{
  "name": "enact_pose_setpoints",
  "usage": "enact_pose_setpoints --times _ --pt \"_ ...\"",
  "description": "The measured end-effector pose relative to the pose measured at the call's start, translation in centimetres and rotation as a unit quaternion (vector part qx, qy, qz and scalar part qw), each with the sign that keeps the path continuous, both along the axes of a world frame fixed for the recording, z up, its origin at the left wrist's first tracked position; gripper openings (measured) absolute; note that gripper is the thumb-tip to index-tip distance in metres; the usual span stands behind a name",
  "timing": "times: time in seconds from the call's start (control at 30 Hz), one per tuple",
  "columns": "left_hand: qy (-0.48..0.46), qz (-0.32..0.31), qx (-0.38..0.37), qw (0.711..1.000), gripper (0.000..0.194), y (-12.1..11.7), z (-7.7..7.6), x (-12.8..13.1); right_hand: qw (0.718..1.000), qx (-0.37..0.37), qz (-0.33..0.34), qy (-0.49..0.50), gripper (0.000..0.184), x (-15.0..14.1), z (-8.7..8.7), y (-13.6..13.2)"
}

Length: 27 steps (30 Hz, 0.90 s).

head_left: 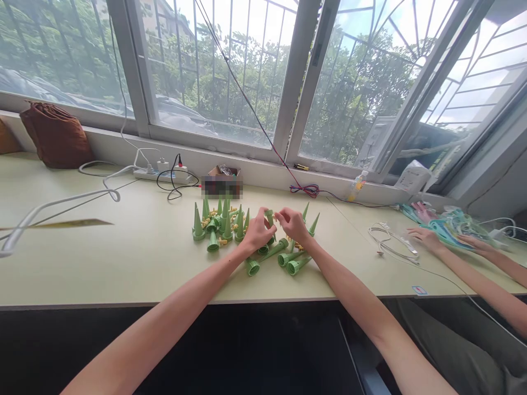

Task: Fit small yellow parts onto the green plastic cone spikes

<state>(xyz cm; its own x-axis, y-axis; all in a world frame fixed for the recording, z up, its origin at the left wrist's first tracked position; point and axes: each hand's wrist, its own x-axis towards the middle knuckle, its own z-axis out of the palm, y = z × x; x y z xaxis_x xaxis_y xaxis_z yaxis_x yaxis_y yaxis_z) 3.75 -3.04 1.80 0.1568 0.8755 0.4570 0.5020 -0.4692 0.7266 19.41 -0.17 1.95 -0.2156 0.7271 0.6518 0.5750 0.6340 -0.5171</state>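
Observation:
Both my arms reach out over a pale green table (123,258). My left hand (257,233) is closed around a green cone-shaped plastic spike (269,219). My right hand (293,224) pinches a small part at the top of that same spike; I cannot make the part out. Left of my hands, several green spikes (218,225) stand upright with small yellow pieces among them. Below my hands, more green spikes (288,260) lie on their sides.
A white power strip (162,174) with cables sits by the window ledge, a brown bag (55,137) at far left. White cable (389,244) lies to the right. Another person's hands (428,238) handle coloured plastic items (448,225) at far right.

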Motion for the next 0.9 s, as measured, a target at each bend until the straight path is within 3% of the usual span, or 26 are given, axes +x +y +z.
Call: enact_pose_setpoints --times 0.13,0.33,0.57,0.77,0.9 --pt "0.007 0.003 0.006 1.000 0.051 -0.11 0.14 0.08 0.999 0.002 -0.037 -0.008 0.053 0.17 -0.11 0.28" --pt "-0.013 0.018 0.005 1.000 0.047 -0.11 0.24 0.07 0.999 -0.003 0.029 0.022 0.031 -0.09 0.25 -0.31" --pt "-0.003 0.014 0.008 1.000 0.046 -0.25 0.35 0.02 1.000 -0.006 -0.017 -0.002 0.047 0.10 0.04 0.13" --pt "-0.014 0.017 0.008 1.000 0.045 -0.17 0.34 0.03 0.999 -0.010 0.028 0.033 0.031 -0.09 0.18 -0.21" --pt "0.003 0.015 0.007 1.000 0.050 -0.16 0.27 0.06 1.000 -0.001 0.002 0.010 0.037 0.00 0.17 -0.05"
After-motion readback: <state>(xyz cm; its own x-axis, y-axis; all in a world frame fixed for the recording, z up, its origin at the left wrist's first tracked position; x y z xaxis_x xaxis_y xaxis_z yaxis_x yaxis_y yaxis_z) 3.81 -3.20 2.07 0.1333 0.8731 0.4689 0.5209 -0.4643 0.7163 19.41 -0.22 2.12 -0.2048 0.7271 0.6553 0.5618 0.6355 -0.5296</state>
